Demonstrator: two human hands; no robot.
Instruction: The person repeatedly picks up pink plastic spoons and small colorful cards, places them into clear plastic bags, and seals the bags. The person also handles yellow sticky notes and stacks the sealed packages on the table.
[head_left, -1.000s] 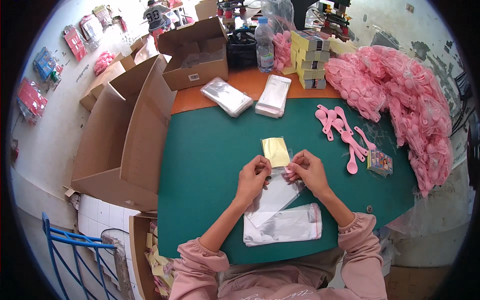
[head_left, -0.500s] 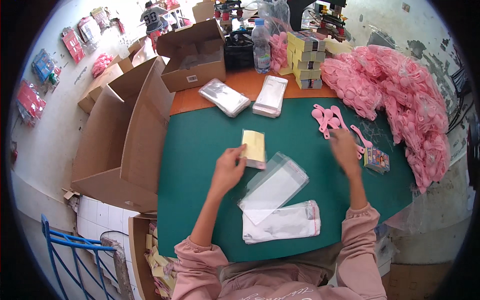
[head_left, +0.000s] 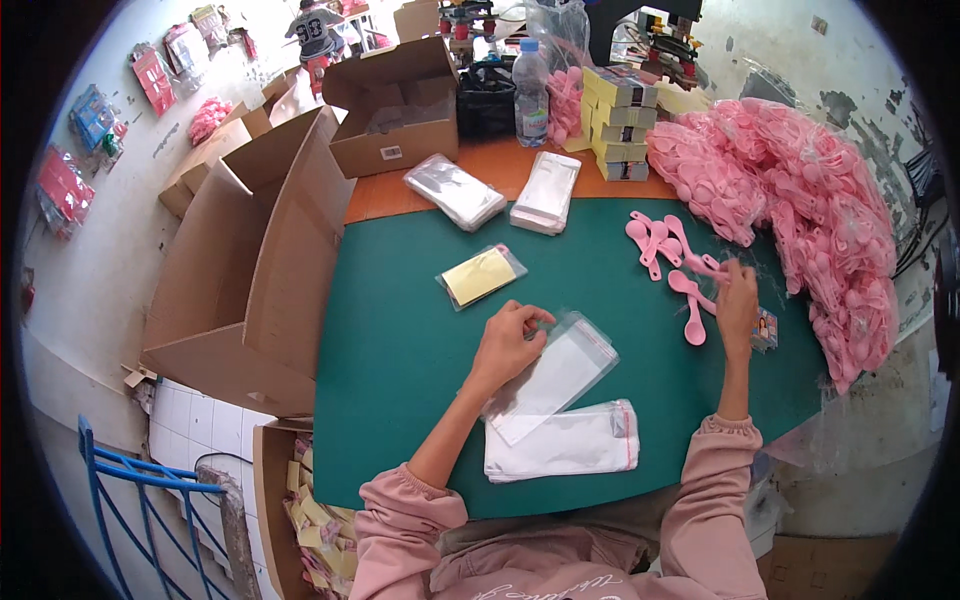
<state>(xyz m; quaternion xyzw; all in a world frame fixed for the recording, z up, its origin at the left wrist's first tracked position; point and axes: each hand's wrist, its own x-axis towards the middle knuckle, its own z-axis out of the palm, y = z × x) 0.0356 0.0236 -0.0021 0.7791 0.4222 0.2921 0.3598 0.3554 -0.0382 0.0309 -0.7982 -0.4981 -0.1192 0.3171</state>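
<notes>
My left hand (head_left: 508, 345) is over the upper left of a loose clear plastic bag (head_left: 560, 372), its fingers curled together at the bag's edge. Below it lies a stack of clear bags (head_left: 565, 445). Farther off, a clear bag with a yellow card (head_left: 480, 276) inside rests on the green table. At the right, my right hand (head_left: 738, 305) has its fingers closed on a pink spoon (head_left: 708, 266), slightly blurred. Several loose pink spoons (head_left: 655, 240) lie to its left. A small stack of printed cards (head_left: 766, 330) is partly hidden behind this hand.
A big heap of bagged pink spoons (head_left: 820, 220) fills the right side. Two bundles of clear bags (head_left: 545, 192) lie at the back, near a water bottle (head_left: 531, 95) and stacked yellow card blocks (head_left: 622, 125). Open cardboard boxes (head_left: 295, 250) stand at the left.
The bag with the yellow card has left my left hand and lies farther back, turned. My left hand has moved right to the clear bag. My right hand has moved right; spoons near it have shifted.
</notes>
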